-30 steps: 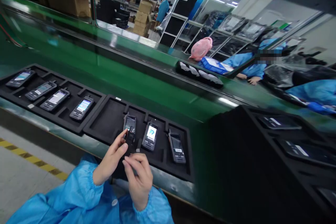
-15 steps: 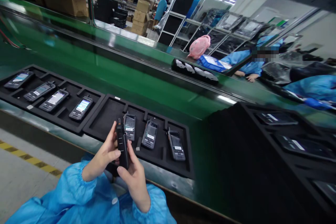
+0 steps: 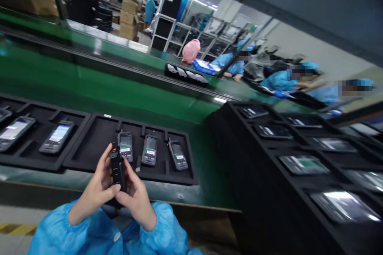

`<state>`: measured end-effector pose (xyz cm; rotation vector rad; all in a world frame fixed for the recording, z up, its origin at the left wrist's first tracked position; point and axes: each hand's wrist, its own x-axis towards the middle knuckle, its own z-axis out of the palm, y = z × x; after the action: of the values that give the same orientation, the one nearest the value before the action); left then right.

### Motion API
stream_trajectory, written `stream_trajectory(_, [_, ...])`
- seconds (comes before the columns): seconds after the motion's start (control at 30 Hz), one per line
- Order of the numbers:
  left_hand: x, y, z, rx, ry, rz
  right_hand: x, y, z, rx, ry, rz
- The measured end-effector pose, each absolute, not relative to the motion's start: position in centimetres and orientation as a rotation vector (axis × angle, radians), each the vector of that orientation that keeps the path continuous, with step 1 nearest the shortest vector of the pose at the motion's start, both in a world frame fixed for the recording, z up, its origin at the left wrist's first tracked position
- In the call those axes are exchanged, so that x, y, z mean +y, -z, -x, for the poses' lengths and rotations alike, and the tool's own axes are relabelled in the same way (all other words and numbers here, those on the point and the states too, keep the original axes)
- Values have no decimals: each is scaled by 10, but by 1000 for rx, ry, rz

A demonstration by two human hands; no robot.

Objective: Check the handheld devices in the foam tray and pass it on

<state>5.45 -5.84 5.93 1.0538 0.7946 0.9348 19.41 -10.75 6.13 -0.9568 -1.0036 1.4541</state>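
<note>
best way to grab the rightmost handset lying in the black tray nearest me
Grip the rightmost handset across its two long side edges, coming from above. It lies flat, screen up, in a slot of the black tray, so the back cannot be reached, and the next handset sits close on its left. Both hands already hold another handset, so free one first.

Left hand (image 3: 97, 189) and right hand (image 3: 136, 199) meet at mid-chest, fingers curled inward, grip closed.

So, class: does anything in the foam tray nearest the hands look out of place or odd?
Nothing is damaged. The foam tray has three handsets seated on its right and bare slots on its left; a fourth handset is held upright between both hands.
</note>
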Motion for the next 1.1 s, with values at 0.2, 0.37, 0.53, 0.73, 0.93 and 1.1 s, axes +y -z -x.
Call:
stream_trajectory(0.2, [-60, -66, -56, 883, -897, -1098, -107, -62, -198, -982, -1453, 1028])
stream_trajectory(0.37, [-65, -70, -61, 889, -891, -1105, -109, -60, -199, -999, -1380, 1045])
stream_trajectory(0.53, [-59, -67, -59, 833, -862, -1052, -108, -56, -201, -991, -1440, 1029])
stream_trajectory(0.73, [-50, -58, -58, 679, -860, -1015, -106, -61, -201, -854, -1486, 918])
stream_trajectory(0.93, [-59, -62, -70, 699, -925, -979, -108, -63, -201, -891, -1444, 1059])
stream_trajectory(1.1, [-17, -67, -54, 1047, -1091, -1113, -107, -56, -215, -1218, -1328, 1193])
